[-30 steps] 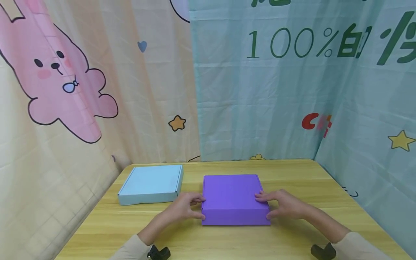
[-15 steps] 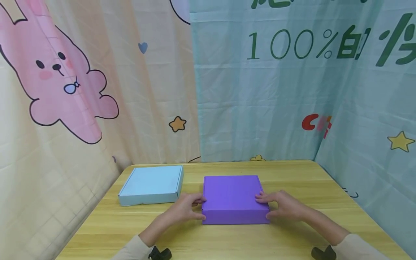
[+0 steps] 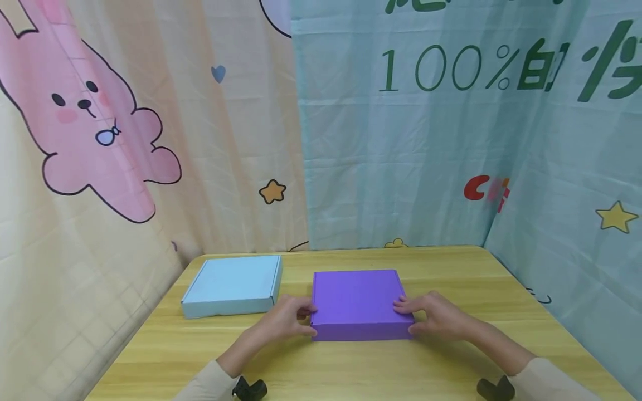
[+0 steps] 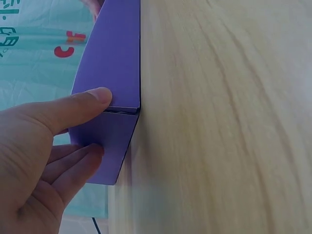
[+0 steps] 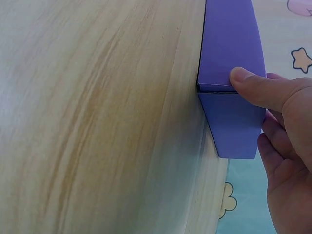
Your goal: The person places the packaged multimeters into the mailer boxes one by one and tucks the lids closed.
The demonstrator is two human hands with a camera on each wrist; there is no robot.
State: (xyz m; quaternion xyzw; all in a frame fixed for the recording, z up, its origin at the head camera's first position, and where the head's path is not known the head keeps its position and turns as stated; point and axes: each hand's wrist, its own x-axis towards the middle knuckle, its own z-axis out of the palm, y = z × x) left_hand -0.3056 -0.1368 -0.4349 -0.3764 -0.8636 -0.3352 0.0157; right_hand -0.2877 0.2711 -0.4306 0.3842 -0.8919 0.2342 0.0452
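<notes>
A flat purple cardboard box lies on the table with its lid down. My left hand grips its near left corner; in the left wrist view the thumb lies on the front face and curled fingers touch the side. At the near right corner my right hand holds the box likewise, its thumb on the front face and other fingers at the top edge and side. A thin gap shows at the corner seam in both wrist views. Some fingertips are hidden behind the box.
A light blue flat box, lid down, sits to the left of the purple one, close to my left hand. Printed curtains hang behind and beside the wooden table.
The lower edge of the purple box's front face has drawn in a little, away from me, so the face looks shorter. Both hands keep nearly the same place on its corners.
</notes>
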